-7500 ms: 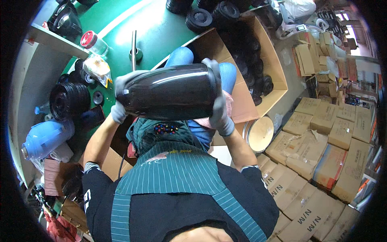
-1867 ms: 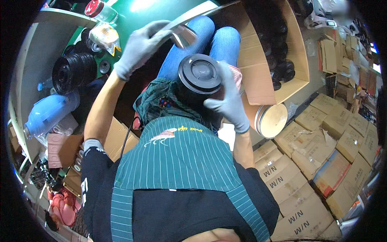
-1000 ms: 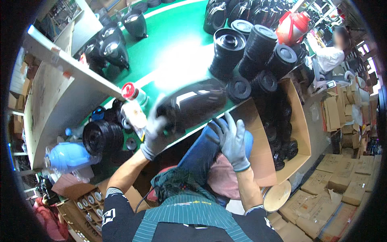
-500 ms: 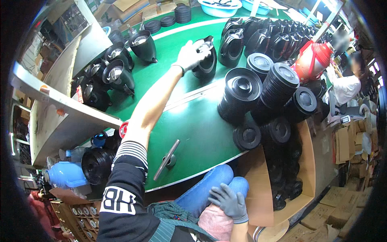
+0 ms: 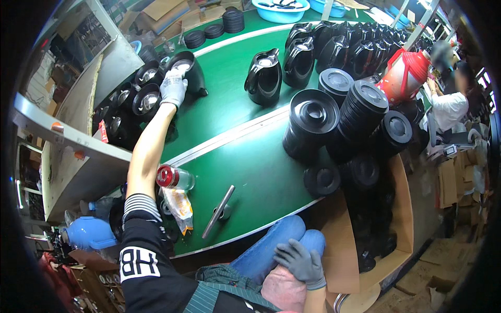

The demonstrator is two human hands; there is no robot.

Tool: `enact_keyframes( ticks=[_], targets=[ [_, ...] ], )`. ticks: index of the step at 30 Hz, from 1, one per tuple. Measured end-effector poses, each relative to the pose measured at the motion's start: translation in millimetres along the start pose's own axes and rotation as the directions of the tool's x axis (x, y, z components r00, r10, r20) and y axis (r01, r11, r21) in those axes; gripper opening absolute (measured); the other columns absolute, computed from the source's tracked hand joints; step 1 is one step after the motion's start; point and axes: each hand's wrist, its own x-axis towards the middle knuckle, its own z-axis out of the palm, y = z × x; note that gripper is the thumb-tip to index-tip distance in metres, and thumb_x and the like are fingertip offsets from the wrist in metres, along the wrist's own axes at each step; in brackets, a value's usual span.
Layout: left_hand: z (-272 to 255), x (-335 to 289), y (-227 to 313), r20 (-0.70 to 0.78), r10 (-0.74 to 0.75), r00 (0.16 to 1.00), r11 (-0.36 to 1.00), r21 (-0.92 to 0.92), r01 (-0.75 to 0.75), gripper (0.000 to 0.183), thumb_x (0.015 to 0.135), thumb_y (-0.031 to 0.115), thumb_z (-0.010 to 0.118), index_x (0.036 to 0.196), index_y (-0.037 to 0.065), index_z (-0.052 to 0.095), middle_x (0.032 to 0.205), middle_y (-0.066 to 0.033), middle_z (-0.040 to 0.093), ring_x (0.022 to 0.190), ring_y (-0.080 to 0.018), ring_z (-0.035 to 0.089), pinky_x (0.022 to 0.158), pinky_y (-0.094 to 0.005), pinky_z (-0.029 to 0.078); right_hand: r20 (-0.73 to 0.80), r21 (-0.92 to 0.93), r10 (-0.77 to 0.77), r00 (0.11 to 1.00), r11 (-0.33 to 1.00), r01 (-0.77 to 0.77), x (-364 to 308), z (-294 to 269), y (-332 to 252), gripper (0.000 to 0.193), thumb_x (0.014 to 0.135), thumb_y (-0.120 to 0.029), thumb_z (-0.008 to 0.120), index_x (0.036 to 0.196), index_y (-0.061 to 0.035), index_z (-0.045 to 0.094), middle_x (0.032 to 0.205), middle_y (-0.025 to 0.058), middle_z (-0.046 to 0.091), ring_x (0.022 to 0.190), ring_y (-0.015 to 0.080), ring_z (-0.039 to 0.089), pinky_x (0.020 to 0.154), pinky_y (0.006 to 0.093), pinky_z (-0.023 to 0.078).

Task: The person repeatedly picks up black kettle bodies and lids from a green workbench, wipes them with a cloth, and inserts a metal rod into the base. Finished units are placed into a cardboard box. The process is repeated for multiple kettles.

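Observation:
Up at the far left, my left hand, in a pale glove, reaches over the near rim of a black jug. Its fingers close at the jug's open mouth, where something silvery shows inside; the fingertips are partly hidden. My right hand, in a grey glove, rests on my lap beside a pink cloth, fingers spread and holding nothing. Another black jug with a spout stands alone on the green table. More open black jugs with shiny insides crowd left of my left hand.
Stacked black round lids stand at the right, near a red jug and rows of black jugs. A metal bar and a red-lidded clear jar are near the front. An open carton is beside my legs.
My left hand has left the lone spouted jug and moved left to the black jug by the group, which sits slightly nearer. My right hand still rests on my lap.

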Motion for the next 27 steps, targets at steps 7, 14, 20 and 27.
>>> enact_keyframes(
  ticks=[7,14,20,27],
  targets=[
    [-202,-106,83,-0.009,0.521,0.854,0.802,-0.339,-0.493,0.031,0.087,0.006,0.077,0.117,0.011,0.074,0.110,-0.0121,0.070,0.105,-0.0345,0.069,0.089,-0.0443,0.057,-0.007,-0.778,-0.116,0.993,0.625,0.067,44,87,-33,0.067,0.106,-0.032,0.067,0.161,-0.0007,0.045,0.155,0.0195,0.058,0.148,0.0328,0.052,0.126,0.0385,0.036],
    [-336,-230,137,0.017,0.771,0.636,0.488,-0.657,-0.574,0.026,0.088,0.006,0.079,0.114,0.012,0.074,0.104,-0.0089,0.070,0.102,-0.0313,0.071,0.084,-0.0434,0.059,0.720,-0.596,-0.192,0.667,-0.662,0.454,91,204,-67,0.079,0.080,-0.024,0.091,0.150,-0.0130,0.056,0.160,0.0139,0.054,0.152,0.0415,0.045,0.122,0.0515,0.043],
    [-347,-310,150,-0.100,0.618,0.780,0.425,-0.792,-0.438,0.053,0.084,0.009,0.081,0.135,0.005,0.070,0.130,-0.0158,0.070,0.124,-0.0370,0.068,0.104,-0.0476,0.054,0.557,-0.829,-0.341,0.757,-0.289,0.479,8,167,-25,0.055,0.065,-0.003,0.095,0.112,-0.0059,0.067,0.145,0.0177,0.066,0.137,0.0376,0.063,0.114,0.0463,0.052],
    [-284,-405,144,0.078,0.598,0.798,0.468,-0.842,-0.268,0.088,0.078,-0.002,0.082,0.158,0.000,0.047,0.148,-0.0244,0.060,0.134,-0.0414,0.062,0.113,-0.0461,0.051,-0.154,-0.896,-0.673,0.724,0.403,0.185,-45,137,0,0.050,0.080,0.011,0.087,0.126,0.0051,0.068,0.126,0.0143,0.076,0.113,0.0144,0.070,0.098,0.0317,0.059]
  ],
)
